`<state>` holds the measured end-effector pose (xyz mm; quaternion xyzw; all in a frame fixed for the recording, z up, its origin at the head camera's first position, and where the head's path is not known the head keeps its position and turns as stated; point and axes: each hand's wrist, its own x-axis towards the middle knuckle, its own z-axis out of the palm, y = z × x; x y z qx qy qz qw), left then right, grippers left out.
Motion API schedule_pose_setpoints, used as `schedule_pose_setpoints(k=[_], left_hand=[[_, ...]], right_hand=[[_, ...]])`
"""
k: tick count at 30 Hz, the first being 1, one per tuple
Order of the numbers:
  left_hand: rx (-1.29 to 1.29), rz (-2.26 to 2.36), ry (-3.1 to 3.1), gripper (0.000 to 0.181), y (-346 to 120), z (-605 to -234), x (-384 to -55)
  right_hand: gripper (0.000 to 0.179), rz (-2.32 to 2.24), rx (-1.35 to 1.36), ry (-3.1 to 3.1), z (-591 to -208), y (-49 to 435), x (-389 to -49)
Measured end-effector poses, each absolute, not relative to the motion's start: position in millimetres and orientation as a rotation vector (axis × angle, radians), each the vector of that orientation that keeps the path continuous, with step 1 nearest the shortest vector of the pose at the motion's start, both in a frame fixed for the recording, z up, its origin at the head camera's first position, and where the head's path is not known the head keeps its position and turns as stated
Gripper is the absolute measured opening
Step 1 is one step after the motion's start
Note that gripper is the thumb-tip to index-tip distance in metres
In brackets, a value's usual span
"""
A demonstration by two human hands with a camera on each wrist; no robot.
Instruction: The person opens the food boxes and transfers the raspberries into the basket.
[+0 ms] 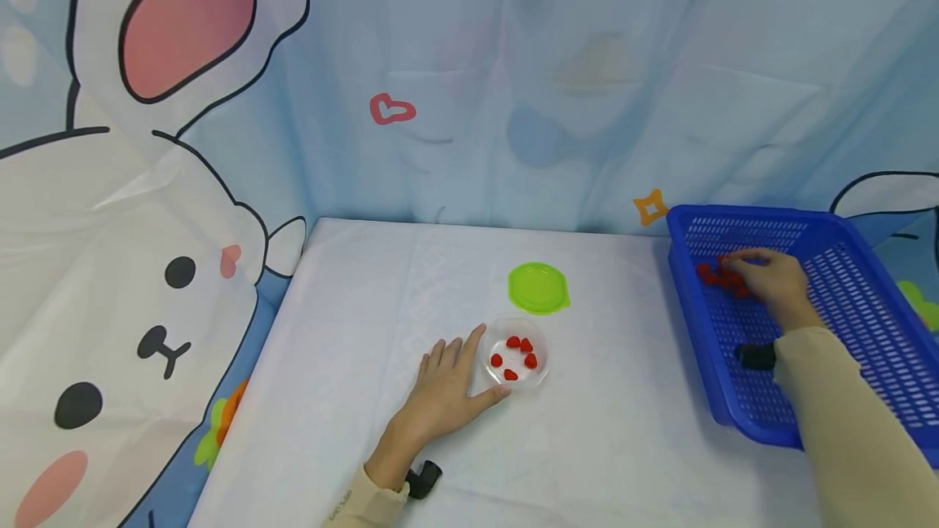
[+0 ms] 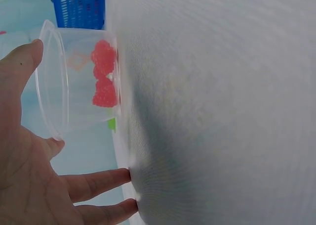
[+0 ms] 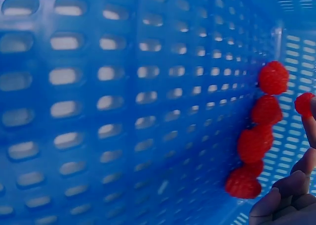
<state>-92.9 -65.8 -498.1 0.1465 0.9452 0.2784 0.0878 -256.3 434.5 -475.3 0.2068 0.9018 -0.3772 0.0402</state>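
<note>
A clear plastic cup [image 1: 517, 382] with several red raspberries [image 2: 103, 57] at its bottom stands upright on the white-covered table. My left hand [image 1: 443, 402] is beside it, fingers spread and fairly straight. In the left wrist view its thumb and a finger touch the cup's rim, while two other fingertips rest on the tabletop. Inside the blue basket [image 1: 700, 349], my right hand [image 1: 778, 283] pinches one raspberry [image 3: 305, 105] at its fingertips. More raspberries [image 3: 255, 143] lie in a group on the basket's floor, just beside that hand.
Behind the cup a green lid [image 1: 539, 288] lies flat on the table [image 1: 616, 446]. The basket's raised walls surround the right hand at the table's right side. A blue printed curtain [image 1: 469, 39] hangs along the back.
</note>
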Motion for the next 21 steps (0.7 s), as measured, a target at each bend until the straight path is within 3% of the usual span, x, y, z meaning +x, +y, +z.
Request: schedule_pose_setpoints(k=[10, 21], left_hand=[[0.431, 0.828, 2.803, 0.096, -65, -498, -93], [0.426, 0.833, 2.806, 0.096, -66, -498, -93]], right_hand=[[0.053, -1.134, 0.664, 2.804, -476, 432, -255], [0.064, -1.294, 0.508, 2.874, -418, 392, -238]])
